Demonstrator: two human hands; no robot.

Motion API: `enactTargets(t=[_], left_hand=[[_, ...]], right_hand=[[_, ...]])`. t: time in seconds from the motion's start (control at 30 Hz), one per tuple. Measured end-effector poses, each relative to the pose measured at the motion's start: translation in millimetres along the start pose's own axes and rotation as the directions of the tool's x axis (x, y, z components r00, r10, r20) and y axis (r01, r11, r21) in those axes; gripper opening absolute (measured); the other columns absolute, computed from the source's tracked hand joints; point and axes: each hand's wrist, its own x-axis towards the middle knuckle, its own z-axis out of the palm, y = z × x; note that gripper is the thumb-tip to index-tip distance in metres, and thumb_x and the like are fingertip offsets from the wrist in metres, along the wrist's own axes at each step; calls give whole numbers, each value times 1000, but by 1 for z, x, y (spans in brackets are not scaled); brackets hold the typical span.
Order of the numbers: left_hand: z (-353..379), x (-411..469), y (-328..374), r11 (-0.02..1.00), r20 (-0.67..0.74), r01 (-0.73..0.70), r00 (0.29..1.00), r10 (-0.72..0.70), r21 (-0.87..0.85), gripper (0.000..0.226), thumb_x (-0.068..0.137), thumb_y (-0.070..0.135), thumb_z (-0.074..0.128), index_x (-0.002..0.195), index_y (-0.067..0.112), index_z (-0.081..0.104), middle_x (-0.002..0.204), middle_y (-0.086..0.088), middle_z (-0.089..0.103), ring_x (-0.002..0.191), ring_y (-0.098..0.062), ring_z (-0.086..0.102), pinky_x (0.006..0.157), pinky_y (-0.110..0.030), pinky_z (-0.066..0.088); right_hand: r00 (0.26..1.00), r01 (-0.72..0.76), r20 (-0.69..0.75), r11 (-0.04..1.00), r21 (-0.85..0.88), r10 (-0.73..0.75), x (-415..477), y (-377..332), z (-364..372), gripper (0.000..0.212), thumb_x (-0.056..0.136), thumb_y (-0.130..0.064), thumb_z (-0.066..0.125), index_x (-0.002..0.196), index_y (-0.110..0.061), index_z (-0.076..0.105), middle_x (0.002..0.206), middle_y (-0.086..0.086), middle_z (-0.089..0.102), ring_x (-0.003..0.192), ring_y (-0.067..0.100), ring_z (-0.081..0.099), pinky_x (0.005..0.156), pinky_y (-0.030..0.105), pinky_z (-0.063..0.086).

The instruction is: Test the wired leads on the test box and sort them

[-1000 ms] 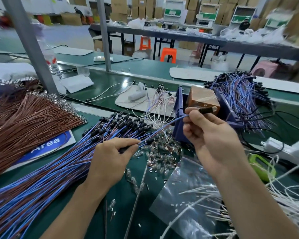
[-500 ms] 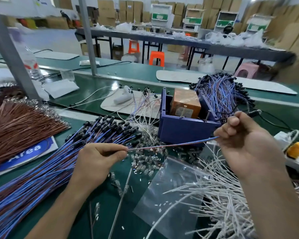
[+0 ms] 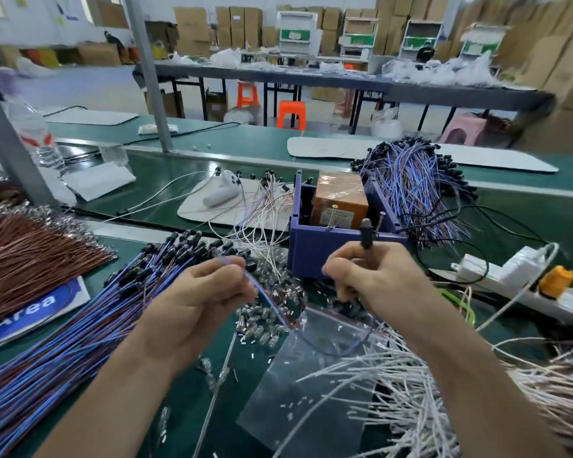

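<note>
A person at a green worktop (image 3: 526, 223) holds a single blue wired lead (image 3: 268, 300) between both hands, just in front of the purple test box (image 3: 328, 256). The left hand (image 3: 205, 299) pinches the lead's thin wire end between thumb and fingers. The right hand (image 3: 371, 279) is curled around the lead's black plug end (image 3: 366, 239), which sticks up out of the fist at the rim of the box's front wall. Whether the plug touches a contact there cannot be told. The lead sags in a loop between the two hands, which are set apart at the same height, over a clear plastic bag (image 3: 311, 398) and a scatter of small glass parts (image 3: 265, 322).

An orange block (image 3: 341, 200) sits inside the test box. A large fan of blue leads with black plugs (image 3: 80, 342) spreads across the worktop to the left, under the left forearm. A second heap of blue leads (image 3: 417, 186) lies behind and to the right of the box. A spread of copper-brown wires (image 3: 24, 259) lies at far left, and a tangle of white wires (image 3: 394, 398) lies at lower right beneath the right forearm. A white power strip (image 3: 510, 276) with an orange plug (image 3: 556, 280) runs along the right side.
</note>
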Motion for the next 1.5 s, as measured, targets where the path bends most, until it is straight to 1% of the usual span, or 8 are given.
enactTargets(t=[0.1,0.23,0.37,0.63,0.8,1.27,1.37,1.5], left_hand=[[27,12,-5,983,45,43,998,-52,176,30,53,14,99,76,10,80,78,-16,73,73,-25,71,77,-37,63],[44,21,-17,942,-92,23,996,8,334,18,60,13,87,77,11,82,85,-18,75,78,-29,71,85,-39,61],[38,21,-26,924,-132,26,991,26,381,24,56,10,92,78,11,82,72,-10,72,64,-20,65,68,-30,61],[44,19,-34,951,-208,6,976,61,309,16,63,19,83,76,9,82,65,-12,70,54,-15,59,55,-23,55],[50,15,-33,962,-196,-11,978,66,272,24,57,22,82,76,9,83,72,-16,76,57,-16,68,55,-22,55],[52,12,-35,990,-187,47,982,-22,133,30,53,32,83,75,13,84,76,-11,77,67,-14,73,63,-21,58],[57,12,-34,974,-266,150,959,-101,171,12,76,24,78,78,13,81,77,-10,78,62,-15,72,57,-23,55],[72,18,-31,892,-410,115,908,84,437,21,101,13,62,86,14,76,63,-9,73,53,-12,63,54,-21,48]], right_hand=[[995,12,102,996,93,-21,3,-3,19,21,95,-34,69,85,-18,77,80,5,76,52,-2,58,53,6,43],[999,-26,40,998,63,23,10,7,32,14,76,-35,73,87,-27,77,84,4,77,86,25,74,88,45,59],[998,-45,40,999,14,45,15,17,38,15,67,-33,75,81,-28,77,70,1,74,66,13,68,66,35,56],[999,-34,-20,986,164,38,15,26,50,12,82,-14,79,80,-23,71,71,3,75,67,12,73,63,20,53],[992,-127,61,950,286,114,14,21,43,18,84,0,78,74,-15,73,65,8,69,49,4,57,45,12,41],[983,-58,-127,874,482,135,7,10,45,25,76,8,80,64,-12,74,64,9,70,51,7,62,48,13,47],[957,11,-238,796,605,167,-2,9,33,16,71,-1,82,66,-15,75,76,15,74,50,12,59,48,18,47],[906,68,-350,733,677,239,-11,16,5,16,71,-19,74,81,-13,63,81,22,74,35,9,22,47,28,19]])
